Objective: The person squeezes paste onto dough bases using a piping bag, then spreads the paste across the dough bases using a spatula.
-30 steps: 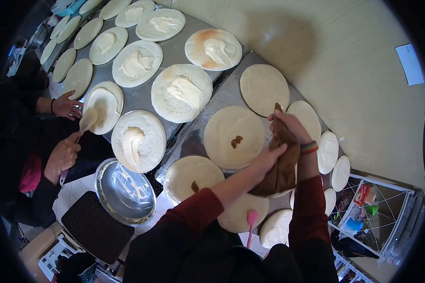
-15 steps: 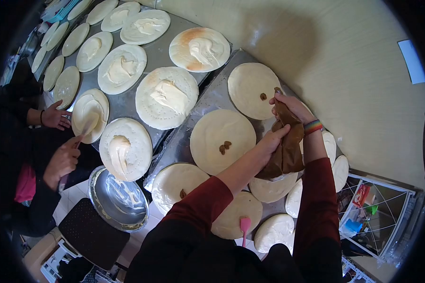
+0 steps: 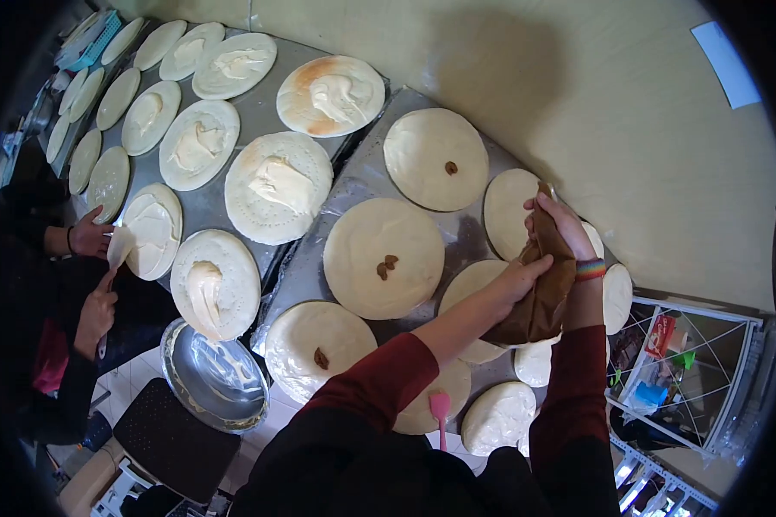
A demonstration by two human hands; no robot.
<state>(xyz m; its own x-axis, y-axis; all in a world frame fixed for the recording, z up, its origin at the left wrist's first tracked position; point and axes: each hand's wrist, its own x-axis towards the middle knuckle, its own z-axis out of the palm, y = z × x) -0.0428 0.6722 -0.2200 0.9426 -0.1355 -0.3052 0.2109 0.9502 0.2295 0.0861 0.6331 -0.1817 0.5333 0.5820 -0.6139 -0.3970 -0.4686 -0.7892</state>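
Both my hands are closed on a brown piping bag, tilted with its narrow end up and away from me. My right hand, with a rainbow band at the wrist, wraps round it near the narrow end. Lower down, my left hand grips its side. The narrow end is over the right part of a cream-coated round; whether it touches cannot be told. Nearby, a back round, a large round and a front round carry small brown dabs.
A pink spatula lies on a round near my body. At left, a co-worker's hand holds a pale spatula beside a creamed round. A metal bowl stands below the table. A wire rack is at right.
My hands and the piping bag have moved right, away from the back round to the one beside it. The co-worker's spatula has shifted to its round's left edge. The view has shifted slightly.
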